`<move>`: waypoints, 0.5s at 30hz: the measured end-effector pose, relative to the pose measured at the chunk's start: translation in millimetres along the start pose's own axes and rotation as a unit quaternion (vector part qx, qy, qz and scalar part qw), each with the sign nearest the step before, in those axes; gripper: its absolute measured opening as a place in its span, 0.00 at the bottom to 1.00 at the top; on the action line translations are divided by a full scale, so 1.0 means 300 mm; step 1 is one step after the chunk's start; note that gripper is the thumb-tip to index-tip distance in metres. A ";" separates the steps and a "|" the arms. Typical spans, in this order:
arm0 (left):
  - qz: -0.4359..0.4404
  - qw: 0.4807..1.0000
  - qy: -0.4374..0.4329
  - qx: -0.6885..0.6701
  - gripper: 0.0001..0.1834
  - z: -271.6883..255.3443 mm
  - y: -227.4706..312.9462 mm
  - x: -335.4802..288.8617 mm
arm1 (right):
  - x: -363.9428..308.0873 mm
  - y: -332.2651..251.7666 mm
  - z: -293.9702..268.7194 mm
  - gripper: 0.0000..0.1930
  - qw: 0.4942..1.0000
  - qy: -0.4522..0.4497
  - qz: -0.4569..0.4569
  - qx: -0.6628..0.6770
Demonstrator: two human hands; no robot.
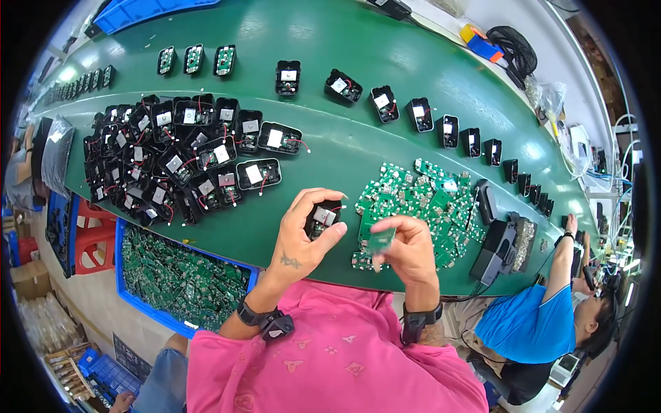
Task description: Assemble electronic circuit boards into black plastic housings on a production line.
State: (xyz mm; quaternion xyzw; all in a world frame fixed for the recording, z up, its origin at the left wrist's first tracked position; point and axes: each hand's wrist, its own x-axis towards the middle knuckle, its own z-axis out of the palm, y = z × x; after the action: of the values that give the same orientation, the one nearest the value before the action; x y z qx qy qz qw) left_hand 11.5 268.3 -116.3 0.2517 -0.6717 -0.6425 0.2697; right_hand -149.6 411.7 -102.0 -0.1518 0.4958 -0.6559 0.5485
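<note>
Black casing (321, 217), small and box-shaped with a pale square and red wires showing inside, sits in the person's left hand (303, 237), raised just above the near edge of the green worktop (330, 144). The left fingers (329, 237) curl round it and pinch it from both sides. Just beside it, the right hand (407, 249) holds a small green circuit board (379, 239), its fingers pressed together on the board's edge, the board tilted towards the casing but not touching it.

Behind the right hand lies a loose heap of green boards (427, 199). To the left, a crowded cluster of black casings (172, 162) covers the worktop, and a curved row of single casings (420, 113) runs along the far side. A blue bin of boards (179, 279) stands below the worktop's near edge. Another person in a blue shirt (527, 323) sits at the right.
</note>
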 end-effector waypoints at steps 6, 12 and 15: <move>0.016 0.998 0.034 0.046 0.34 0.043 0.016 -0.015 | 0.048 0.026 0.072 0.05 0.981 0.001 -0.155 -0.121; 0.020 0.992 -0.004 0.125 0.34 0.038 0.010 -0.025 | 0.065 0.023 0.078 0.04 0.969 0.043 -0.147 -0.194; 0.044 0.991 0.008 0.130 0.30 0.033 0.011 -0.010 | 0.042 0.003 0.081 0.03 0.952 0.047 -0.125 -0.277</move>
State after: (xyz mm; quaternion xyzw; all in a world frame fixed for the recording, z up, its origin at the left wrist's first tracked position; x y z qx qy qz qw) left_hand 6.8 277.7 -113.4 0.2603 -0.7574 -0.5355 0.2682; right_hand -135.6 389.2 -95.8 -0.3275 0.6600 -0.5629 0.3745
